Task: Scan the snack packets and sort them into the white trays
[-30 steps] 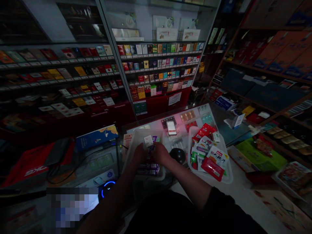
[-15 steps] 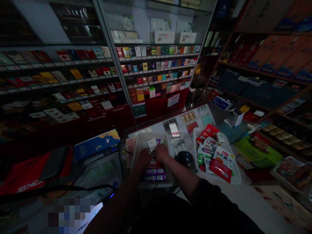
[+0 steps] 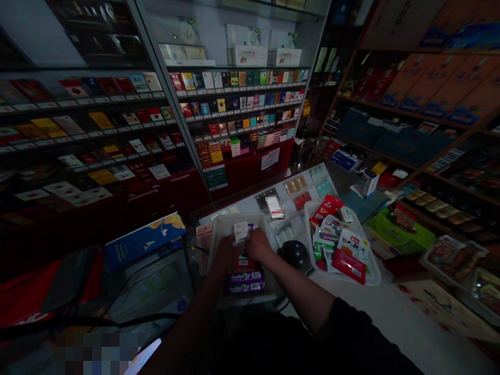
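Observation:
Both hands are inside a white plastic basket (image 3: 269, 299) in front of me. My left hand (image 3: 228, 251) is closed at the lower edge of a small white box (image 3: 241, 230) and seems to grip it; its fingertips are in shadow. Close by on the right, my right hand (image 3: 258, 244) has its fingers bent down into the basket, and what they hold is hidden. Purple packs (image 3: 244, 282) lie at the basket's near end. Red packaging (image 3: 239, 264) shows between them and my hands.
Right of the basket are a dark round device (image 3: 294, 253) and a second white basket (image 3: 373, 278) of snack packets. A glass counter (image 3: 287, 234) runs behind. A blue box (image 3: 144, 239) lies to the left. Shelves of small packs (image 3: 238, 101) line the wall.
The white box has turned a little and now sits straighter beside my left hand. Both hands stay in the basket. The whole view has shifted slightly.

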A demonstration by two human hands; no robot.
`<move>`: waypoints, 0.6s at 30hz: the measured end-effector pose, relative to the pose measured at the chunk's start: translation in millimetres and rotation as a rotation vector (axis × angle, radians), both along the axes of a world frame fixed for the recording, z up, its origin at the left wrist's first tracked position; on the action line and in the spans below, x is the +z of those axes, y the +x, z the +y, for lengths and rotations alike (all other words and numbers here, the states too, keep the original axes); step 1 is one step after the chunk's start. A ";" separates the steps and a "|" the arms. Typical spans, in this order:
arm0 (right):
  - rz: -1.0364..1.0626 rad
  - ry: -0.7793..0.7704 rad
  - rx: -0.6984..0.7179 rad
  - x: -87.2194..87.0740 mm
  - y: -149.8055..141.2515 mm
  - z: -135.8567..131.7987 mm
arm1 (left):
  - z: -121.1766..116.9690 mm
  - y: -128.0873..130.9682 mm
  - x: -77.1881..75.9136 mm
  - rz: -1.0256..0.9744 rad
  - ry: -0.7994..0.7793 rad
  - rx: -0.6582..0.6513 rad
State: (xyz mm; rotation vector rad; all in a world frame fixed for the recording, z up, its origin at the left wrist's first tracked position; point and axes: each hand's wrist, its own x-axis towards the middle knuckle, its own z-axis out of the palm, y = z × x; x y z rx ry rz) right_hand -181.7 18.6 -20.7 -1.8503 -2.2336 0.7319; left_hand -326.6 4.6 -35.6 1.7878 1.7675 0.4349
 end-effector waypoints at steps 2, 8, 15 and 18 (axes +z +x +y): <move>0.067 0.057 -0.015 11.4 7.2 -4.7 | -2.9 2.5 7.2 -0.046 0.053 0.058; 0.161 0.233 -0.111 42.3 39.8 -15.3 | -5.8 25.9 36.4 -0.177 0.222 0.066; 0.260 0.261 -0.223 56.7 90.0 -24.8 | 1.3 73.1 54.4 -0.311 0.328 -0.041; 0.263 0.233 -0.257 55.6 112.3 -27.0 | 3.5 92.5 57.8 -0.335 0.336 -0.102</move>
